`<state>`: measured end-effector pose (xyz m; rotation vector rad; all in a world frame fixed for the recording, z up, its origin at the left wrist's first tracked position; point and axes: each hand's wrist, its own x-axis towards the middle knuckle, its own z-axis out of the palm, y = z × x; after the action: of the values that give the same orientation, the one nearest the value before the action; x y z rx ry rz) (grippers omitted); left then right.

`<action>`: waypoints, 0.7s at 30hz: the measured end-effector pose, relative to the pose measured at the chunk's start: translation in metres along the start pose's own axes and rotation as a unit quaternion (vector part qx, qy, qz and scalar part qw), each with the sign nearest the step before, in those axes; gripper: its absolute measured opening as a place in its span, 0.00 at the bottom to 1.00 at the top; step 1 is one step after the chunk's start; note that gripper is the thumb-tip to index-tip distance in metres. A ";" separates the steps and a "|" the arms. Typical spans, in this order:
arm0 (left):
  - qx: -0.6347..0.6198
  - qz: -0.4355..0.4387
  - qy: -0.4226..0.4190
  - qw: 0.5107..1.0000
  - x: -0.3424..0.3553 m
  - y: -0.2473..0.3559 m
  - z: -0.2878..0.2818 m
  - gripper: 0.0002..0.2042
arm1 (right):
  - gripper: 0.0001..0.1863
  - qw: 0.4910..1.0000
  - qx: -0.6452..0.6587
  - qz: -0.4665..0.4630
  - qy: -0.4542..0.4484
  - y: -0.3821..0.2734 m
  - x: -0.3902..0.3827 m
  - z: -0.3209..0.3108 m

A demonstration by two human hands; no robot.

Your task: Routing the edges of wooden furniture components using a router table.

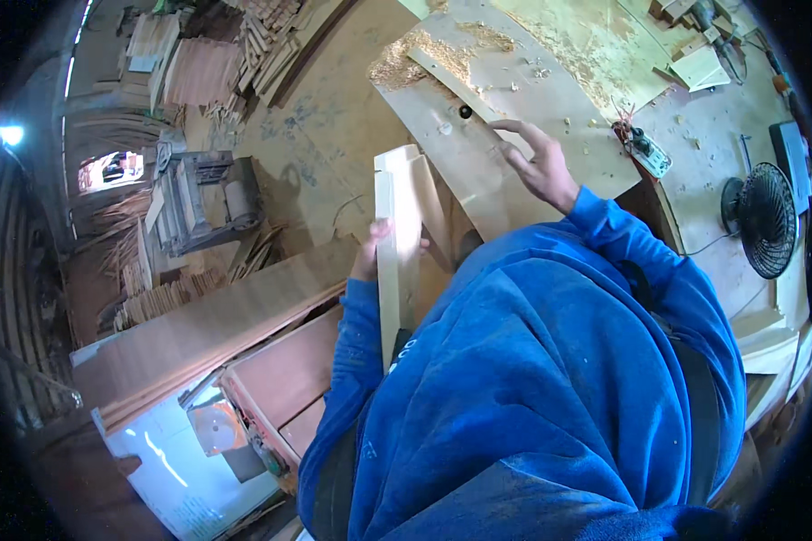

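My left hand (368,254) is closed around a pale wooden piece (387,234) with a notched top end, held upright close to my body. A fingertip shows on each side of it; the rest of the fingers are behind the wood. Over the light board on the bench reaches my right hand (543,167), its index finger and thumb stretched out and apart. The index fingertip is at the near end of a narrow wooden strip (456,86); whether it touches I cannot tell. Beside that strip sits a small black round part (465,112).
Wood shavings (419,59) lie heaped across the bench board (595,149). To the right are a black fan (767,219) and a white power strip (650,155) with wires. Stacked planks (203,72) and a long wooden panel (216,311) lie on the left.
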<state>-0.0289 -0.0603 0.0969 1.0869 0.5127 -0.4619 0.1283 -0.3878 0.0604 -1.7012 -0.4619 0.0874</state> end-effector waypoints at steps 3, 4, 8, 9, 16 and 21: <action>0.027 -0.021 -0.045 0.998 -0.020 0.011 0.004 0.36 | 0.18 0.997 0.021 0.067 -0.009 -0.008 -0.002 0.003; 0.026 -0.016 -0.049 0.998 -0.025 0.013 0.009 0.38 | 0.19 0.999 0.004 0.045 -0.014 -0.006 -0.002 0.007; 0.047 -0.039 -0.082 0.995 -0.044 0.034 0.031 0.45 | 0.21 0.998 -0.007 0.031 -0.055 -0.012 -0.002 0.011; 0.053 -0.039 -0.083 0.994 -0.047 0.037 0.035 0.45 | 0.21 0.998 -0.006 0.030 -0.050 -0.014 -0.001 0.012; 0.030 -0.051 -0.082 0.995 -0.061 0.049 0.069 0.52 | 0.28 0.996 0.067 0.002 -0.060 -0.036 0.002 0.009; 0.081 -0.112 -0.097 0.986 -0.061 0.065 0.077 0.53 | 0.31 0.985 0.143 -0.031 -0.093 -0.038 0.004 0.004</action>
<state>-0.0264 -0.0993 0.2078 1.1302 0.4307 -0.8105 0.1208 -0.3784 0.0969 -1.4016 -0.6110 0.2581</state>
